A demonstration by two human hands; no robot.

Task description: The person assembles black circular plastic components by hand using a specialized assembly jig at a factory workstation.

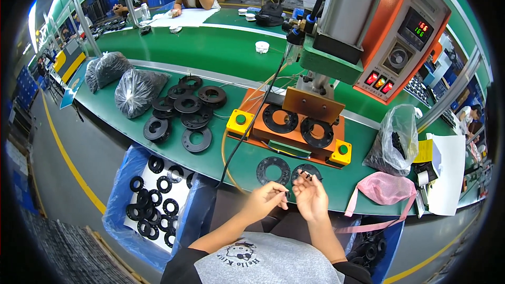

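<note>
In the head view, a small black piece [287,194] sits at the fingertips of the left hand [267,199], whose thumb and fingers are pinched together on it. Small dark parts [305,174] stand at the raised fingertips of the right hand [311,198], which are closed around them; their exact number is too small to tell. The 2 hands are near each other but apart, the black piece lying between them on the left hand's inner side.

The left forearm slants up and rightward from the lower edge, the back of its hand upward. The right forearm rises more steeply, leaning leftward, with its palm turned up and inward and the fingers bent.

Just beyond the hands, 2 flat black rings lie side by side on the green table [239,164]: the left ring [261,172] shows whole, while the right ring [316,171] is partly hidden behind the right hand. Farther off, the orange press base [255,132] carries 2 more black rings, the left of these [268,121] just beside the right [306,135].
</note>
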